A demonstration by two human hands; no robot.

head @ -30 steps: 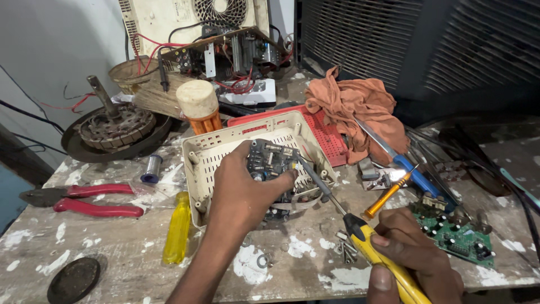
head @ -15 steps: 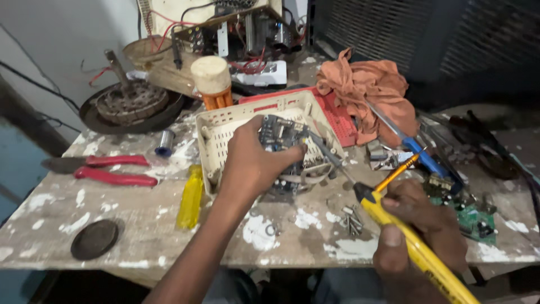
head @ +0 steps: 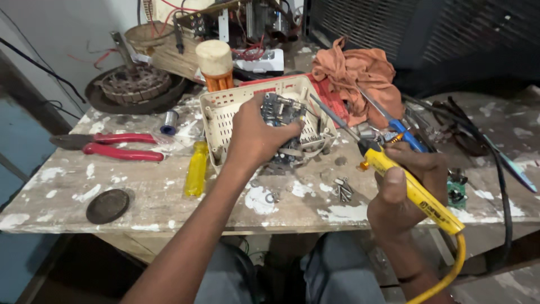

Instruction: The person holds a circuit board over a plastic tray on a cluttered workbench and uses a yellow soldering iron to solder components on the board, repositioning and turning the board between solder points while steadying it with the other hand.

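My left hand point(head: 254, 138) grips a dark circuit board point(head: 279, 112) studded with components, holding it inside a cream perforated plastic basket point(head: 222, 115). My right hand point(head: 405, 188) is closed around the yellow handle of a soldering iron point(head: 413, 191). Its metal tip point(head: 332, 115) points up and left toward the board, over the basket's right rim. A yellow cord point(head: 450, 270) runs down from the iron's handle.
Red-handled pliers point(head: 115, 146), a yellow screwdriver handle point(head: 197, 169), a solder spool point(head: 169, 121) and a dark round disc point(head: 107, 205) lie left. An orange rag point(head: 360, 73), a blue screwdriver point(head: 402, 129) and a green board point(head: 457, 188) sit right. A motor stator point(head: 132, 87) and wired chassis stand behind.
The view has tilted down and drawn back, showing the table's front edge and my lap. My right hand has lifted the soldering iron slightly; my left hand stays on the board in the basket.
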